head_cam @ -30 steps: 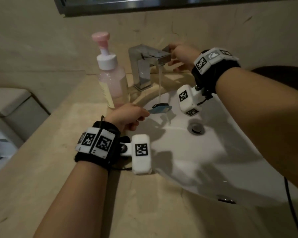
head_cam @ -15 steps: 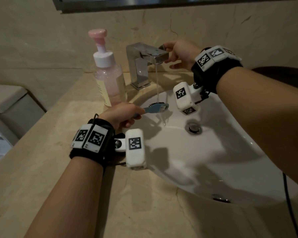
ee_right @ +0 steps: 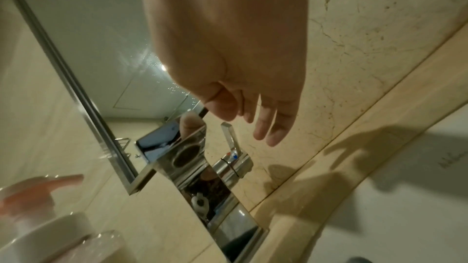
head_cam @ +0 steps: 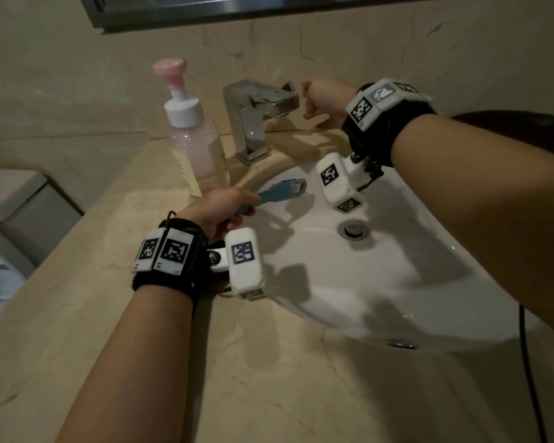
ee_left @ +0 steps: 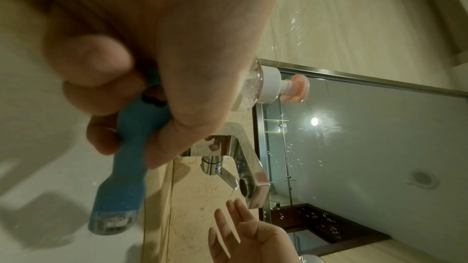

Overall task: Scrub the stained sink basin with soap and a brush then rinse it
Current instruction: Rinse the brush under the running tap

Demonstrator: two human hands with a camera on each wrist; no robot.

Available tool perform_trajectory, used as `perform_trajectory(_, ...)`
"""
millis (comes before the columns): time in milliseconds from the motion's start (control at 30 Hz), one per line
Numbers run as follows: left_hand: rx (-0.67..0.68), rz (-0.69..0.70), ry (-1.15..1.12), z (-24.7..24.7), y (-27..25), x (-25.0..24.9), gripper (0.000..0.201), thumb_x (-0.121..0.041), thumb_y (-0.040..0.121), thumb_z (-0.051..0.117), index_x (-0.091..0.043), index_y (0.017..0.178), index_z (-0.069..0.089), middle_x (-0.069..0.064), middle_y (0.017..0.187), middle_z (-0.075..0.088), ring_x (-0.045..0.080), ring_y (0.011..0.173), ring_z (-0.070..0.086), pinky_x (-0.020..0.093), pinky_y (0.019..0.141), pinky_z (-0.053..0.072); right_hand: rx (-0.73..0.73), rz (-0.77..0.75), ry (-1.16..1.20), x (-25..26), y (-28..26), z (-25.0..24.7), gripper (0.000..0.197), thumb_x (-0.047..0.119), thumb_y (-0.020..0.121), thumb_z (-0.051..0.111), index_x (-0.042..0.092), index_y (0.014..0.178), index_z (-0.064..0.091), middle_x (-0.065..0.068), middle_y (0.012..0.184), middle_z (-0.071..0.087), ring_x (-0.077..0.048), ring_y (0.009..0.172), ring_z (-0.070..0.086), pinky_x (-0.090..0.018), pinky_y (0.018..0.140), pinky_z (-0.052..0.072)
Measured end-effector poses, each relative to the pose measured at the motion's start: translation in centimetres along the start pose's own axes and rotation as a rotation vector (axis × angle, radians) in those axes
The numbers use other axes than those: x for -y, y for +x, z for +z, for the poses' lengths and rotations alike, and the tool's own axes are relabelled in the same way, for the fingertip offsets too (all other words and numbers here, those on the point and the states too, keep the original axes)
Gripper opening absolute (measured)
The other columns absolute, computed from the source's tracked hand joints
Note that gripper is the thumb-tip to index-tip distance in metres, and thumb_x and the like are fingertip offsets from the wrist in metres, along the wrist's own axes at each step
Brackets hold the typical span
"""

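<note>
My left hand [head_cam: 219, 207] grips the handle of a blue brush [head_cam: 282, 193] and holds it over the back left of the white sink basin [head_cam: 381, 276]. In the left wrist view the fingers curl round the blue brush [ee_left: 126, 177]. My right hand [head_cam: 325, 102] hovers just right of the chrome faucet [head_cam: 256, 116], fingers relaxed and apart from the lever [ee_right: 229, 135]. No water runs from the spout. The right hand [ee_right: 253, 107] holds nothing.
A clear soap pump bottle [head_cam: 192, 139] with a pink top stands on the beige stone counter [head_cam: 205, 362] left of the faucet. The drain [head_cam: 354, 230] lies mid-basin. A mirror edge [head_cam: 205, 11] runs above. A toilet tank [head_cam: 13, 199] sits at far left.
The water stream has stopped. My right hand has come off the faucet lever and drawn slightly right. The brush has stayed over the basin, lifted a little.
</note>
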State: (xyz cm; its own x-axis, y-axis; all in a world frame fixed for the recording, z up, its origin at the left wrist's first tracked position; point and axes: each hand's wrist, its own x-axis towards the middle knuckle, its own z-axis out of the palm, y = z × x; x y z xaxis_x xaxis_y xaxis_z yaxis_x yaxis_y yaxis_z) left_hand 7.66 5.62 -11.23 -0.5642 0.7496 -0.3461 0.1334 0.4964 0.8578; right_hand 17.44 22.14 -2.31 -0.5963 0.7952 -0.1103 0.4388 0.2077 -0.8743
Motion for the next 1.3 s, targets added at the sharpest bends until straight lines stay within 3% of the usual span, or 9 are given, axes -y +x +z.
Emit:
perform_trajectory(100,0.026,0.038,-0.044,-0.1,-0.4,-0.1,0.013,-0.018,0.092,0.051,-0.018,0.079,0.052,-0.001,0.070,0.050,0.003,0.027,0.027,0.009,0.033,0.018,-0.051,0.081,0.039,-0.7,-0.5,-0.4,0.044,0.002,0.096,0.037,0.010,0.138,0.042,-0.003,0.098,0.053,-0.016,0.102,0.049,-0.029,0.067,0.049)
perform_trajectory(200,0.041,0.045,-0.012,0.0,-0.8,-0.2,0.012,-0.022,0.092,0.051,-0.021,0.080,0.054,-0.002,0.070,0.051,0.004,0.032,0.029,0.013,0.035,0.019,-0.055,0.096,0.050,-1.6,-1.9,-1.5,0.047,0.005,0.092,0.039,0.013,0.138,0.042,-0.005,0.123,0.050,-0.016,0.102,0.049,-0.027,0.055,0.045)
perform_trajectory(300,0.025,0.055,0.065,0.4,-1.4,-0.7,0.010,-0.026,0.092,0.053,-0.018,0.087,0.057,-0.001,0.072,0.051,0.009,0.045,0.030,0.020,0.045,0.022,-0.047,0.090,0.040,-2.7,-3.4,-3.0,0.041,0.008,0.094,0.038,0.014,0.133,0.048,-0.003,0.119,0.048,-0.014,0.097,0.048,-0.026,0.058,0.045)
perform_trajectory(433,0.052,0.131,0.111,1.3,-2.6,-2.0,0.013,-0.026,0.094,0.050,-0.018,0.102,0.056,-0.001,0.073,0.048,0.009,0.049,0.030,0.017,0.041,0.024,-0.016,0.100,0.031,-4.2,-5.5,-5.1,0.030,0.005,0.096,0.035,0.017,0.115,0.055,0.000,0.106,0.048,-0.010,0.073,0.047,-0.025,0.062,0.044)
perform_trajectory(667,0.052,0.299,0.064,5.7,-4.9,-6.3,0.019,-0.027,0.096,0.047,-0.017,0.109,0.054,-0.001,0.074,0.045,0.010,0.050,0.032,0.017,0.040,0.026,-0.099,0.218,0.135,-5.5,-8.7,-9.6,0.023,0.015,0.097,0.037,0.018,0.082,0.054,0.004,0.077,0.047,-0.011,0.066,0.047,-0.025,0.060,0.042)
perform_trajectory(933,0.028,0.406,0.090,13.3,-5.7,-13.1,0.018,-0.023,0.098,0.036,-0.011,0.109,0.044,0.000,0.072,0.039,0.012,0.053,0.034,0.022,0.044,0.030,-0.020,0.306,0.302,-7.4,-11.8,-14.1,0.025,0.021,0.099,0.038,0.011,0.086,0.057,-0.003,0.077,0.060,-0.014,0.069,0.057,-0.027,0.066,0.048)
perform_trajectory(1067,0.011,0.498,0.215,17.9,-6.4,-14.8,0.022,-0.020,0.098,0.037,-0.010,0.117,0.042,0.000,0.071,0.042,0.015,0.058,0.041,0.026,0.049,0.037,-0.047,0.300,0.350,-8.3,-12.8,-15.7,0.026,0.025,0.099,0.039,0.017,0.078,0.052,0.001,0.076,0.058,-0.010,0.067,0.050,-0.023,0.083,0.048)
perform_trajectory(1167,0.039,0.572,0.281,20.9,-6.6,-15.2,0.025,-0.018,0.097,0.042,-0.004,0.118,0.037,0.016,0.090,0.056,0.032,0.084,0.056,0.038,0.068,0.044,-0.072,0.334,0.317,-9.6,-13.9,-17.1,0.030,0.028,0.099,0.039,0.020,0.073,0.050,0.004,0.076,0.055,-0.008,0.072,0.047,-0.025,0.075,0.045)
perform_trajectory(1300,0.082,0.612,0.348,23.9,-6.7,-15.5,0.049,-0.019,0.094,0.050,0.004,0.132,0.029,0.028,0.123,0.054,0.041,0.111,0.056,0.044,0.089,0.046,-0.146,0.345,0.283,-12.0,-14.7,-18.6,0.028,0.028,0.098,0.044,0.019,0.072,0.051,0.006,0.075,0.058,-0.008,0.072,0.052,-0.029,0.092,0.041)
